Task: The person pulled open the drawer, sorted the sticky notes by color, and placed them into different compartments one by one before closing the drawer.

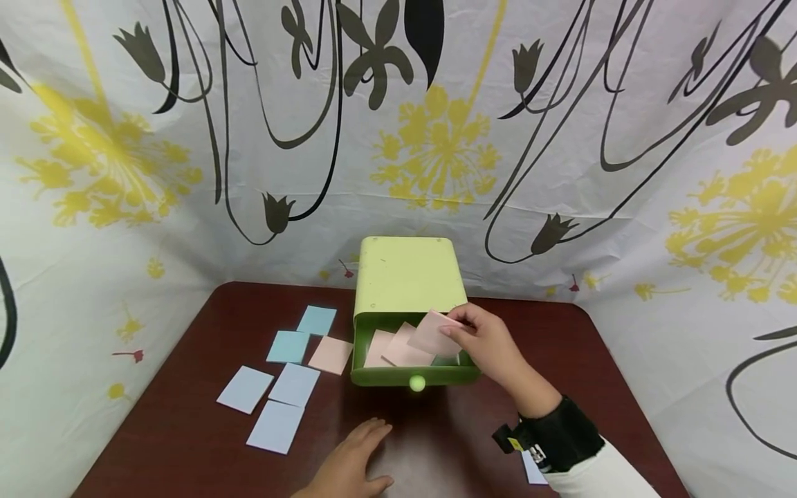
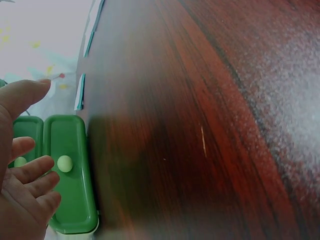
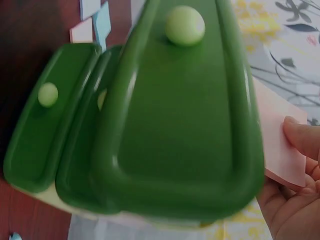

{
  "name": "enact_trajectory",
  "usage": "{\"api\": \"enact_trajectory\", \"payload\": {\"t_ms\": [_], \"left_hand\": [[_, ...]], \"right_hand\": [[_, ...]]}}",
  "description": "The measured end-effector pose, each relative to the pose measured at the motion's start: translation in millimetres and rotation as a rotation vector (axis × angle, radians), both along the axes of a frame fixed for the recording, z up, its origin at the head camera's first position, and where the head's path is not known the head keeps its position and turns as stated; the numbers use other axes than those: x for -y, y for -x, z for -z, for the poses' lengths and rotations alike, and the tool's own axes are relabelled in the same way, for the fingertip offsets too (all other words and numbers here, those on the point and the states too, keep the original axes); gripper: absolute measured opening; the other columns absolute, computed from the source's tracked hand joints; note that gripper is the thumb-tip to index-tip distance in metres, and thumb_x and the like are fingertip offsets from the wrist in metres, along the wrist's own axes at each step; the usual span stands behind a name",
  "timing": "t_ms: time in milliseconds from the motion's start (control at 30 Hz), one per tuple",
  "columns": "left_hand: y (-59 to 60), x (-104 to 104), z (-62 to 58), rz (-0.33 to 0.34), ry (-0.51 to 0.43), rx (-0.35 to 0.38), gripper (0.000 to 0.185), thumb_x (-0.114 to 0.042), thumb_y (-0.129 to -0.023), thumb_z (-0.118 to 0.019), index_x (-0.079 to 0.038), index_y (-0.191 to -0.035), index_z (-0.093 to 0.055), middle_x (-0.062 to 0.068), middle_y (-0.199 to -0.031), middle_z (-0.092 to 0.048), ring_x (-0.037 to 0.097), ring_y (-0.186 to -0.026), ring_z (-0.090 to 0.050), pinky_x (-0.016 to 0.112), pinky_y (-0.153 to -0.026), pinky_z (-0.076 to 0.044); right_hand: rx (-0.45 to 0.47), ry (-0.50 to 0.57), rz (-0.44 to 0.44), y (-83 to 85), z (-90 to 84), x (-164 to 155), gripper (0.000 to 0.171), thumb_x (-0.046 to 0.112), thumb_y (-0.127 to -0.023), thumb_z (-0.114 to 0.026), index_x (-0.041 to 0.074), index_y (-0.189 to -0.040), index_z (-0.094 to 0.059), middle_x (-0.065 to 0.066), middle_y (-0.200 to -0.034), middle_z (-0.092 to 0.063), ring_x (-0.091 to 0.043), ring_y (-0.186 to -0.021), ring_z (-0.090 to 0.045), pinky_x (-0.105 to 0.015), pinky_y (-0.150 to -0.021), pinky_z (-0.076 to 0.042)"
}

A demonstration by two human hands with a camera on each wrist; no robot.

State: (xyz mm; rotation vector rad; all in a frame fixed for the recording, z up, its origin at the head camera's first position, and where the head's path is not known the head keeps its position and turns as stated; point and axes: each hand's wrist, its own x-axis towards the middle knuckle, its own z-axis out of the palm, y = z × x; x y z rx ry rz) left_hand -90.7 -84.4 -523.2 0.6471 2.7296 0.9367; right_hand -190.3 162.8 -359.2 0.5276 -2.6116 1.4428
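Note:
A light-green drawer box (image 1: 407,277) stands at the back of the table, its top drawer (image 1: 386,377) pulled out. Over the right side of that drawer, my right hand (image 1: 492,342) pinches a pink square paper note (image 1: 432,333) between thumb and fingers. Several pink notes (image 1: 405,353) lie overlapping inside the drawer. The right wrist view shows the held pink note (image 3: 282,135) beside the drawer's green front (image 3: 175,110). My left hand (image 1: 351,463) is in front of the box, fingers spread loosely, holding nothing; two lower drawer fronts (image 2: 70,195) appear beyond it in the left wrist view.
Left of the box lie a pink note (image 1: 331,355), two teal notes (image 1: 288,346) and several pale-blue notes (image 1: 276,426). Another pale-blue note (image 1: 533,469) is partly hidden under the right wrist. A patterned cloth (image 1: 311,159) hangs behind the dark-red table (image 1: 168,415).

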Motion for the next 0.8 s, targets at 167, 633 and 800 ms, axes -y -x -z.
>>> {"api": "enact_trajectory", "payload": {"t_ms": [167, 633, 800], "left_hand": [[0.0, 0.8, -1.3, -0.014, 0.008, 0.004, 0.072, -0.039, -0.08, -0.078, -0.01, -0.139, -0.05, 0.011, -0.142, -0.047, 0.032, -0.131, -0.044, 0.045, -0.097, -0.048], [0.9, 6.5, 1.4, -0.045, 0.019, -0.033, 0.073, -0.041, -0.079, -0.078, -0.01, -0.138, -0.051, 0.012, -0.14, -0.049, 0.033, -0.129, -0.046, 0.047, -0.094, -0.049], [1.0, 9.0, 3.2, -0.052, 0.021, -0.04, 0.073, -0.04, -0.078, -0.079, -0.008, -0.137, -0.051, 0.013, -0.139, -0.05, 0.034, -0.127, -0.047, 0.046, -0.092, -0.05]], "right_hand": [[0.013, -0.026, -0.044, 4.3, 7.5, 17.3, 0.009, 0.016, -0.091, -0.067, 0.009, -0.095, -0.067, -0.001, -0.086, -0.065, -0.012, -0.071, -0.053, -0.024, -0.062, -0.046], [0.061, -0.271, 0.039, 5.0, 15.3, 34.4, 0.027, 0.01, -0.094, -0.063, 0.009, -0.121, -0.066, -0.007, -0.117, -0.067, -0.024, -0.106, -0.064, -0.037, -0.082, -0.055], [0.062, -0.317, 0.032, 2.0, 14.6, 33.1, 0.036, 0.01, -0.094, -0.063, 0.008, -0.129, -0.062, -0.009, -0.128, -0.061, -0.027, -0.117, -0.059, -0.039, -0.086, -0.053]]}}
